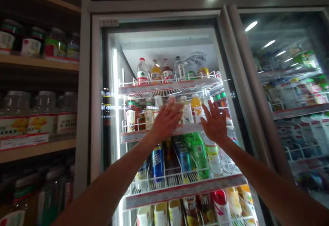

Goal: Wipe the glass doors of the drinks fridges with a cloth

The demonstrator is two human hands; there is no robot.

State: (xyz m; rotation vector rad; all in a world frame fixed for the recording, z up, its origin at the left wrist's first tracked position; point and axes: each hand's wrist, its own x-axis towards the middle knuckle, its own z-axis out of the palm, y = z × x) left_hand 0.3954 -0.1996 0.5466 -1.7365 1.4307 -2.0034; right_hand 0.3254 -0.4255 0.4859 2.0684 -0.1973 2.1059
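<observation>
Both my arms reach up in front of a lit drinks fridge (167, 44). My left hand (168, 120) is raised with fingers stretched out and smeared by motion, and nothing shows in it. It covers part of the second shelf and the bottles there. To its right, my right hand (215, 121) is open with its fingers spread, holding nothing. An orange juice bottle (197, 108) appears between the hands. Below them stand a green bottle (199, 154) and a blue can (157, 162). Whether either hand touches the glass, I cannot tell.
On the fridge's top shelf is a red-capped water bottle (142, 73) among other drinks. A long metal door handle (246, 82) runs down the right side, beside a second glass-fronted fridge (295, 82). At left, wooden shelves (38, 63) carry several jars (42, 108).
</observation>
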